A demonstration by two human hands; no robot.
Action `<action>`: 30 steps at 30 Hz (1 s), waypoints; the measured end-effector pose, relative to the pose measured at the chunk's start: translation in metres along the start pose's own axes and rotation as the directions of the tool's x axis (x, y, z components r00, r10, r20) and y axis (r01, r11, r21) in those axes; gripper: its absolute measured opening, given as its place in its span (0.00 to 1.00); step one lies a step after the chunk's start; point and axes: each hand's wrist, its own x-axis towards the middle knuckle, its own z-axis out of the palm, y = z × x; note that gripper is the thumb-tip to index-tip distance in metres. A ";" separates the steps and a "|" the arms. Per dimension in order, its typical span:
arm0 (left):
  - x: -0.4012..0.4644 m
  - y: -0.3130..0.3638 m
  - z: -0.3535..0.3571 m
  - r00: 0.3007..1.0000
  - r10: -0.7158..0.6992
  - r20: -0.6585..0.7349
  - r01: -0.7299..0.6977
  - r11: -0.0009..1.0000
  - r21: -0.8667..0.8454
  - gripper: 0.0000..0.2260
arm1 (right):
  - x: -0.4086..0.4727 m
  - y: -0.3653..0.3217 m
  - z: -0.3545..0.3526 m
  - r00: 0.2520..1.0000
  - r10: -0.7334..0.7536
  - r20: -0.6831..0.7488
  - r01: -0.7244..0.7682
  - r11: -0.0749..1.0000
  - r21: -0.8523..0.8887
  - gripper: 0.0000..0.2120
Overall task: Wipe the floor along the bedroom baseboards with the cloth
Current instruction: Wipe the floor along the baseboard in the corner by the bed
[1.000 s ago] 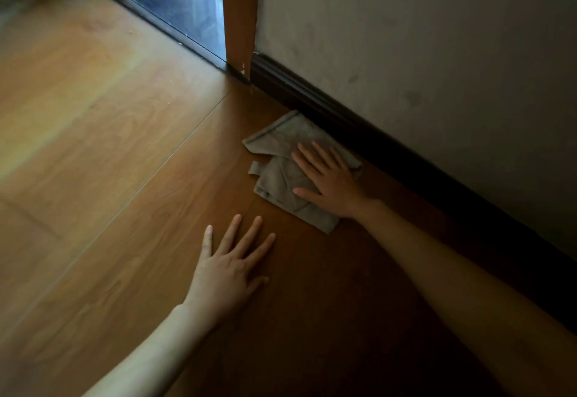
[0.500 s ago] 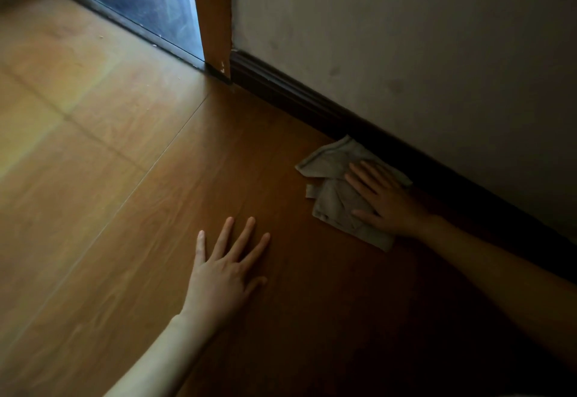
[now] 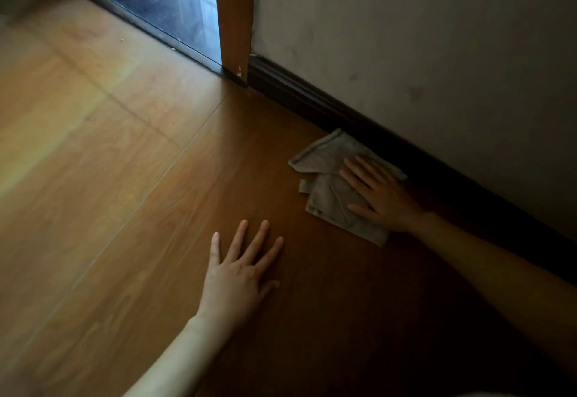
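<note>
Right hand (image 3: pixel 382 195) flat, fingers straight, pressing cloth (image 3: pixel 335 184) on floor (image 3: pixel 125 178) against baseboard (image 3: pixel 312 99), right of centre. Left hand (image 3: pixel 240 268) spread, bracing. Keep pressure even, cloth edge tight to baseboard.

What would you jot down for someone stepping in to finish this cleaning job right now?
Left hand: flat on the wooden floor, fingers spread, holding nothing, apparently propping the body.
Right hand: fingers straight, pressing the grey cloth onto the floor.
Cloth: crumpled, its far edge against the dark baseboard, some way along the wall from the door frame.
Done: cannot be told from the floor; no wet or clean streak shows in this dim light.
Left: judging by the cloth's position, wipe the strip along the baseboard in both directions, including the corner by the door frame.
</note>
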 end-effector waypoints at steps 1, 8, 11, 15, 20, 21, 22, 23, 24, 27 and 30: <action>0.000 0.000 0.000 1.000 0.005 -0.007 -0.005 1.000 0.000 0.30 | -0.009 0.004 0.001 1.000 0.008 0.015 -0.008 1.000 -0.005 0.33; 0.000 -0.001 -0.002 1.000 0.001 0.017 -0.001 1.000 -0.003 0.30 | 0.115 -0.040 -0.038 0.996 -0.090 0.001 0.090 0.996 0.010 0.34; 0.002 0.002 -0.009 1.000 -0.021 0.013 0.021 1.000 0.002 0.30 | 0.191 -0.080 -0.059 0.995 -0.099 0.017 0.099 0.995 0.016 0.34; 0.004 0.002 -0.012 1.000 -0.015 0.003 0.015 1.000 0.021 0.29 | 0.202 -0.088 -0.057 0.994 -0.107 -0.026 0.107 0.994 -0.003 0.33; 0.002 0.002 -0.008 1.000 -0.012 -0.002 0.012 1.000 0.007 0.30 | 0.107 -0.053 -0.025 0.998 -0.035 -0.055 0.036 0.999 0.020 0.34; 0.002 0.002 -0.009 1.000 -0.018 0.001 0.018 1.000 -0.002 0.30 | 0.101 -0.051 -0.023 0.999 -0.011 -0.042 0.012 1.000 0.020 0.34; 0.002 0.002 -0.008 1.000 -0.022 -0.009 0.022 1.000 -0.002 0.29 | 0.106 -0.051 -0.025 1.000 -0.006 -0.022 0.006 1.000 0.016 0.34; 0.003 0.002 -0.010 1.000 -0.023 0.010 0.023 1.000 -0.009 0.29 | 0.119 -0.052 -0.031 1.000 -0.016 0.002 0.016 0.999 0.029 0.34; 0.003 0.002 -0.008 1.000 -0.016 0.003 0.016 1.000 -0.004 0.29 | 0.136 -0.055 -0.039 0.999 -0.036 0.028 0.034 0.998 0.051 0.34; 0.002 0.002 -0.009 1.000 -0.012 -0.004 0.012 1.000 0.025 0.29 | 0.192 -0.072 -0.059 0.995 -0.085 0.058 0.080 0.994 0.078 0.33; 0.005 0.001 -0.008 1.000 0.007 -0.019 -0.006 0.999 0.054 0.29 | 0.202 -0.078 -0.062 0.995 -0.096 0.036 0.094 0.994 0.062 0.33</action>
